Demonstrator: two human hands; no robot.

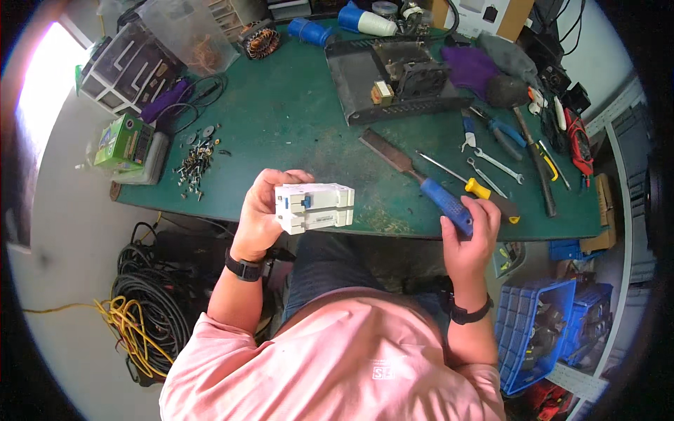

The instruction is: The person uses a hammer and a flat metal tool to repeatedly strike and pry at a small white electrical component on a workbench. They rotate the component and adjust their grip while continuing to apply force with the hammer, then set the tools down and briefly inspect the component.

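Left hand (pixel 261 210) holds a white circuit breaker (pixel 314 208); right hand (pixel 472 238) grips a blue-handled chisel (pixel 421 182) over the green table (pixel 295 119)

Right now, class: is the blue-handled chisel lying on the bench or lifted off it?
Lifted at the handle: the right hand grips the chisel. Whether its blade tip touches the green bench cannot be told.

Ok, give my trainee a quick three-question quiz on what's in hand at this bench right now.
1. True or false: the left hand holds the white circuit breaker above the bench edge.
2. What does the right hand grip? A) pliers B) blue-handled chisel C) wrench
3. Which lies nearer the chisel's handle: the yellow-handled screwdriver or the pile of screws?

Key: 1 true; 2 B; 3 the yellow-handled screwdriver.
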